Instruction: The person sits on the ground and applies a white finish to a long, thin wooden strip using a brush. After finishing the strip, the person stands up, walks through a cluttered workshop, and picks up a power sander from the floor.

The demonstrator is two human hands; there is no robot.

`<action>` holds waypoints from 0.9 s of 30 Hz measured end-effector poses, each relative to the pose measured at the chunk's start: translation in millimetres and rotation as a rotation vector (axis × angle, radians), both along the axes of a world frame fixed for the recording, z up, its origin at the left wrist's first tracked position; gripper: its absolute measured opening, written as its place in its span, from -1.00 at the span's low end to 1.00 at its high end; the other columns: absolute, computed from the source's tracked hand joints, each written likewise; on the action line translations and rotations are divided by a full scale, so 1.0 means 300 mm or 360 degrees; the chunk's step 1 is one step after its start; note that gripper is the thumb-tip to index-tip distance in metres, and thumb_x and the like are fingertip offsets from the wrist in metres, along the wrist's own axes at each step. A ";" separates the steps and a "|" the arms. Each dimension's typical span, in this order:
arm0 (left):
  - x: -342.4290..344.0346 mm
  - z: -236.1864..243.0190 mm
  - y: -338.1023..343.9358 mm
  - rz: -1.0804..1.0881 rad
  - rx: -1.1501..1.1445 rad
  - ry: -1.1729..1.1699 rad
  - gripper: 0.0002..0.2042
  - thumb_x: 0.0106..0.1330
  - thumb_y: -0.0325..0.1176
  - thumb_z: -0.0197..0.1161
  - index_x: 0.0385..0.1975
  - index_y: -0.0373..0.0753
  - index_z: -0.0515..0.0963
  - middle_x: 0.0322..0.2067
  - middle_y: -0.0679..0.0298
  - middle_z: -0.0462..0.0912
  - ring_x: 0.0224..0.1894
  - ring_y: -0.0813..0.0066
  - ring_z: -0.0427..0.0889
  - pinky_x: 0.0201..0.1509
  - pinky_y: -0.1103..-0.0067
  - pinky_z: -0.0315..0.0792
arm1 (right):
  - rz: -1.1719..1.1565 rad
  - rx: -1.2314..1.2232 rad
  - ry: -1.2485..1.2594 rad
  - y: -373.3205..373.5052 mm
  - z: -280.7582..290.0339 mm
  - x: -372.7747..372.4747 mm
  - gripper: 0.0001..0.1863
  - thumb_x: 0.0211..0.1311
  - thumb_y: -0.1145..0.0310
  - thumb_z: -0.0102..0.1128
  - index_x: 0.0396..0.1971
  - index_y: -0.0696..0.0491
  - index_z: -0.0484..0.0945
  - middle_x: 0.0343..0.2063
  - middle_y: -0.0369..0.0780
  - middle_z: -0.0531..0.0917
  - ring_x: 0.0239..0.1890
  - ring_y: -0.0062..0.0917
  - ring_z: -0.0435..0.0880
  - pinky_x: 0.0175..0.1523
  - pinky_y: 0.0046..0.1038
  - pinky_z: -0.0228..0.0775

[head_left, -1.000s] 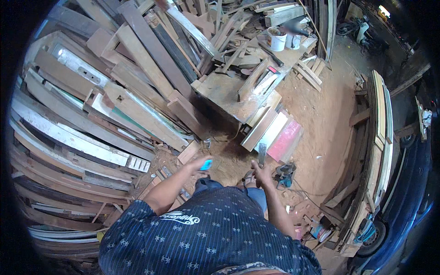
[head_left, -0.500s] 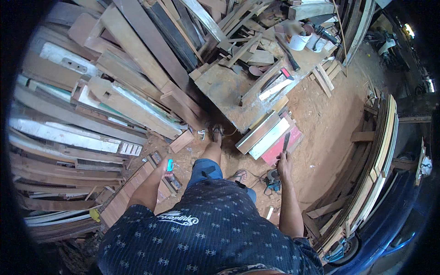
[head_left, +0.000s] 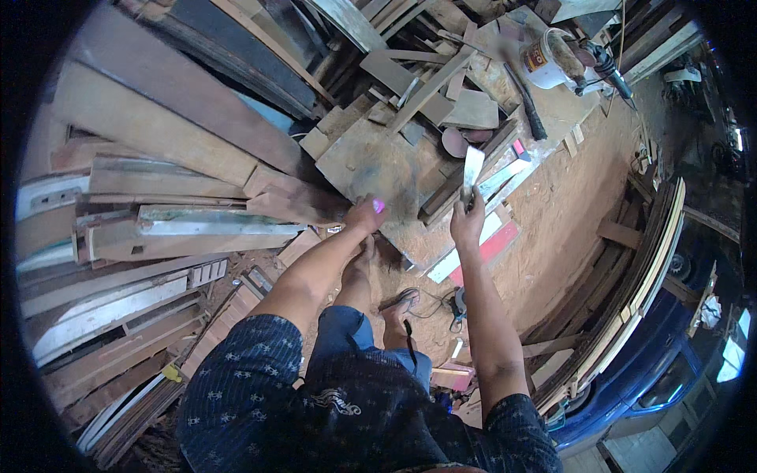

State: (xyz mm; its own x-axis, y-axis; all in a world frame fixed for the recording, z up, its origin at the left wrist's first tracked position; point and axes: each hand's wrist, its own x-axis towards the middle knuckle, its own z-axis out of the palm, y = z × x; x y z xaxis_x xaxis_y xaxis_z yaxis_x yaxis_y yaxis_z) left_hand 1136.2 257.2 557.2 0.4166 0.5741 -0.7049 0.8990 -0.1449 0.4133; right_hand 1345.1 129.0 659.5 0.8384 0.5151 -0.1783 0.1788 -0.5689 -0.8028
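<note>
My left hand (head_left: 364,214) is closed round a small pinkish object (head_left: 378,205), partly hidden, over the near corner of a dusty worktable (head_left: 359,162). My right hand (head_left: 468,221) grips a flat-bladed tool (head_left: 474,165), its pale metal blade pointing away from me. Beside that blade on the table lie a wooden plank (head_left: 441,201), a pale strip with a red-and-black part (head_left: 517,148), a dark bar (head_left: 530,118) and round brown discs (head_left: 454,143). Boards, one white and one red (head_left: 493,254), rest below the table's right edge.
Long boards (head_left: 158,134) crowd the left and back. A white bucket (head_left: 544,67) and a dark power tool (head_left: 603,63) stand at the table's far end. A sander-like tool with cord (head_left: 457,307) lies on the dirt floor (head_left: 552,260). Stacked planks (head_left: 639,292) and a blue car (head_left: 654,378) line the right.
I have stepped toward the worktable. Both hands have risen forward over it, and the blade has lifted. The small object in my left hand looked cyan earlier and looks pink now.
</note>
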 end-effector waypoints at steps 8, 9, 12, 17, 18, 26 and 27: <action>0.202 -0.138 0.159 -0.0006 0.0109 -0.0431 -0.34 0.26 0.08 0.18 0.29 -0.17 0.30 0.18 -0.06 0.44 0.21 0.00 0.45 0.24 0.23 0.35 | -0.0012 -0.0116 -0.0112 0.336 -0.100 0.106 -0.45 0.07 0.48 0.25 0.10 0.30 0.40 -0.01 0.11 0.50 0.06 -0.06 0.50 0.19 -0.23 0.31; 0.184 -0.163 0.172 -0.0043 0.0016 -0.0425 -0.32 0.26 0.08 0.17 0.30 -0.19 0.28 0.21 -0.05 0.40 0.21 0.01 0.45 0.25 0.24 0.35 | -0.0050 -0.0165 -0.0113 0.373 -0.101 0.107 -0.46 0.06 0.46 0.27 0.08 0.30 0.41 -0.03 0.12 0.50 0.05 -0.05 0.50 0.18 -0.23 0.32; 0.062 -0.187 0.213 -0.0124 -0.0077 -0.0435 -0.30 0.26 0.07 0.17 0.30 -0.24 0.26 0.26 -0.05 0.36 0.22 0.03 0.44 0.28 0.29 0.32 | -0.0183 -0.0123 -0.0078 0.439 -0.236 0.171 -0.44 0.00 0.36 0.35 0.02 0.27 0.45 -0.08 0.12 0.52 0.01 -0.05 0.50 0.14 -0.20 0.33; -0.304 -0.066 0.230 0.0252 -0.0235 -0.0350 -0.43 0.33 -0.02 0.17 0.20 -0.32 0.41 0.14 -0.05 0.51 0.22 0.10 0.47 0.29 0.38 0.32 | -0.0479 -0.0332 -0.0270 0.615 -0.330 0.200 -0.39 -0.10 0.25 0.43 -0.06 0.30 0.48 -0.17 0.12 0.60 -0.08 -0.04 0.59 0.11 -0.16 0.38; -0.387 -0.034 0.229 0.0245 -0.0215 -0.0276 -0.45 0.35 -0.04 0.14 0.20 -0.32 0.41 0.14 -0.07 0.50 0.22 0.09 0.47 0.30 0.38 0.32 | -0.0566 -0.0308 -0.0136 0.651 -0.323 0.198 -0.42 -0.08 0.25 0.42 -0.08 0.29 0.49 -0.18 0.12 0.61 -0.08 -0.04 0.61 0.11 -0.16 0.39; -0.965 0.059 0.184 0.0356 -0.0144 0.0295 -0.51 0.34 -0.07 0.16 0.11 -0.33 0.49 0.10 0.00 0.57 0.16 0.16 0.54 0.25 0.39 0.36 | -0.0553 -0.0159 0.0001 0.710 -0.329 0.216 -0.52 0.02 0.25 0.37 -0.13 0.28 0.54 -0.18 0.09 0.65 -0.01 -0.12 0.63 0.09 -0.23 0.43; -0.985 0.070 0.180 0.0390 -0.0170 0.0259 -0.53 0.34 -0.08 0.16 0.08 -0.32 0.51 0.09 0.00 0.58 0.15 0.16 0.55 0.25 0.39 0.36 | -0.0465 -0.0037 0.0064 0.663 -0.285 0.180 -0.60 0.07 0.23 0.36 -0.25 0.27 0.58 -0.36 0.04 0.67 -0.20 -0.19 0.67 -0.04 -0.24 0.48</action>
State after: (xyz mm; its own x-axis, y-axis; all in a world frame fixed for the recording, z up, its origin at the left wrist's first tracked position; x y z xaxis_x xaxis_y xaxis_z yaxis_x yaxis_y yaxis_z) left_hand 840.7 311.1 578.1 0.1519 0.5626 -0.8127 0.9573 0.1208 0.2625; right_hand 1399.2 327.9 574.1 0.9426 0.2480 -0.2236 -0.0273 -0.6100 -0.7920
